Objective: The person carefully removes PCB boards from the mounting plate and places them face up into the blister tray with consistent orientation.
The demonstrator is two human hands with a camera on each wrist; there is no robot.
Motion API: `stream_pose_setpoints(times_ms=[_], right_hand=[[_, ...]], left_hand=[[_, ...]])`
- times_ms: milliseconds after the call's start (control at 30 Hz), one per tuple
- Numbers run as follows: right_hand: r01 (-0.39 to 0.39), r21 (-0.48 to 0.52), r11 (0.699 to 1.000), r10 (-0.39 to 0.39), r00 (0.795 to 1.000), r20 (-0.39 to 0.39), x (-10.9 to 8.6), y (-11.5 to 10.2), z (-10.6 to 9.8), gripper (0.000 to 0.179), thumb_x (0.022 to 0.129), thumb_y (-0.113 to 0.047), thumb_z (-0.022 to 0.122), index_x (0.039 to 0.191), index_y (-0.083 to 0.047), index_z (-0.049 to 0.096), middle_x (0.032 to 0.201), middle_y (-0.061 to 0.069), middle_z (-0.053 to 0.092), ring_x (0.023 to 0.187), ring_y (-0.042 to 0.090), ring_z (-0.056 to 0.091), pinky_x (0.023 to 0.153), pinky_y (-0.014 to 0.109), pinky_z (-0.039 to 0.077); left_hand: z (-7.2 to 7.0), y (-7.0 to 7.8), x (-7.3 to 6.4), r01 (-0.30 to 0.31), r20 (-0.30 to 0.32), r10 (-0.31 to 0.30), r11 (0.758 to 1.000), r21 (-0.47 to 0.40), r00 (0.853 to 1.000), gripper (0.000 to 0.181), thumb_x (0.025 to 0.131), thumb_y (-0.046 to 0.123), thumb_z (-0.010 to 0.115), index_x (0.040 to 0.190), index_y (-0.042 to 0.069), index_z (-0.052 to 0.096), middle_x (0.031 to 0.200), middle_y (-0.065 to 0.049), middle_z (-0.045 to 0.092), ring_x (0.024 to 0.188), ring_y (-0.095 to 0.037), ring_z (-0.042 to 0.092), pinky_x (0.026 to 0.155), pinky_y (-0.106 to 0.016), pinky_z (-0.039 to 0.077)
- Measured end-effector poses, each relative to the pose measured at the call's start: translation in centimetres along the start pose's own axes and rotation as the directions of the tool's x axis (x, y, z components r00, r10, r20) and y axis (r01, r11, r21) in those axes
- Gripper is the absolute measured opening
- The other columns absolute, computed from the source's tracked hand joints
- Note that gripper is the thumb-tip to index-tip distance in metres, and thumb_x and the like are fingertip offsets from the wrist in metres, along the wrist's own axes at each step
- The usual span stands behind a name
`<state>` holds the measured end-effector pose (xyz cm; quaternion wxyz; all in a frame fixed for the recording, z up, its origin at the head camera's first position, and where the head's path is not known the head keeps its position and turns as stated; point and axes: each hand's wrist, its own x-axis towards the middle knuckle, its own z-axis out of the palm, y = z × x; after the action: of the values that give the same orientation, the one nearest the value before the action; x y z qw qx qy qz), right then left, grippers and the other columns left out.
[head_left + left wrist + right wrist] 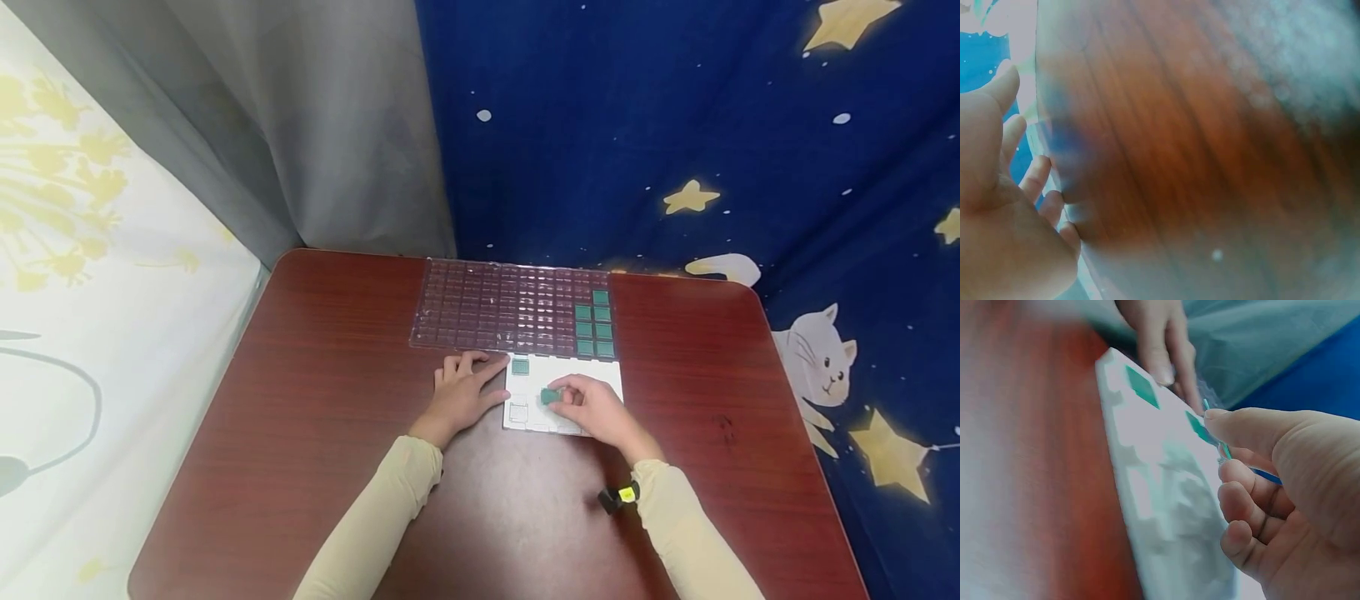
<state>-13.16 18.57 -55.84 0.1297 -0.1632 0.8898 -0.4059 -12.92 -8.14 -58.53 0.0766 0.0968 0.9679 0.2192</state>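
In the head view my right hand [597,409] pinches a small green square piece [551,396] over a white tray [564,372]. The right wrist view shows thumb and fingertips on the thin edge of that green piece [1225,450]; the other fingers curl loosely. My left hand [461,396] lies with spread fingers at the left side of the tray, its thumb and index finger at the edge. One green square [520,367] sits in the tray's upper left corner. In the right wrist view two green squares show on the white tray [1138,506]. The left wrist view shows the left hand [1010,206] with extended fingers.
Behind the white tray lies a clear plastic tray [487,304] with many small compartments; several green squares [603,314] fill its right end. Both trays rest on a reddish-brown table [337,400]. A black strap device [617,498] is at the right wrist. Curtains hang behind the table.
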Motion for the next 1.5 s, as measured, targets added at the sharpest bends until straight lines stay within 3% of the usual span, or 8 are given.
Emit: stream_pose_setpoints(times_ms=[367,600,933,1500], right_hand=[[-0.092,-0.061,0.994,0.087,0.993,-0.079,3.0,-0.3,-5.0,0.033,0.093,-0.028,0.075,0.125,-0.019,0.071,0.086,0.002,0.06,0.077,0.02,0.052,0.065,0.029,0.044],[-0.138,-0.077,0.987,0.13,0.986,-0.102,5.0,0.4,-6.9,0.038,0.096,-0.029,0.072,0.131,-0.018,0.067,0.086,0.005,0.057,0.073,0.022,0.052,0.061,0.031,0.043],[-0.177,-0.13,0.975,0.159,0.977,-0.141,8.3,1.5,-7.7,0.042,0.101,-0.028,0.066,0.14,-0.015,0.061,0.091,0.008,0.06,0.069,0.021,0.049,0.063,0.033,0.044],[-0.297,-0.251,0.922,0.239,0.942,-0.235,12.3,3.4,-7.4,0.042,0.104,-0.026,0.06,0.144,-0.014,0.057,0.112,0.017,0.07,0.1,0.034,0.065,0.085,0.052,0.051]], left_hand=[[0.0,-0.2,0.0,-0.016,-0.013,0.015,1.0,-0.012,1.0,0.062,0.097,0.063,0.055,0.154,0.047,0.04,0.156,-0.003,0.04,0.131,-0.032,0.035,0.098,-0.051,0.031],[0.5,-0.3,0.0,-0.019,-0.015,0.018,1.0,-0.007,1.0,0.062,0.097,0.063,0.055,0.154,0.047,0.04,0.156,-0.003,0.04,0.132,-0.032,0.035,0.098,-0.051,0.031],[0.3,-0.3,0.1,-0.011,-0.009,0.011,1.0,-0.005,1.0,0.062,0.097,0.063,0.056,0.154,0.047,0.039,0.156,-0.004,0.04,0.131,-0.032,0.035,0.099,-0.051,0.03],[-0.1,-0.1,0.0,-0.002,0.011,0.003,0.999,-0.034,1.0,0.06,0.097,0.062,0.056,0.154,0.047,0.04,0.156,-0.003,0.04,0.135,-0.033,0.033,0.102,-0.053,0.029]])
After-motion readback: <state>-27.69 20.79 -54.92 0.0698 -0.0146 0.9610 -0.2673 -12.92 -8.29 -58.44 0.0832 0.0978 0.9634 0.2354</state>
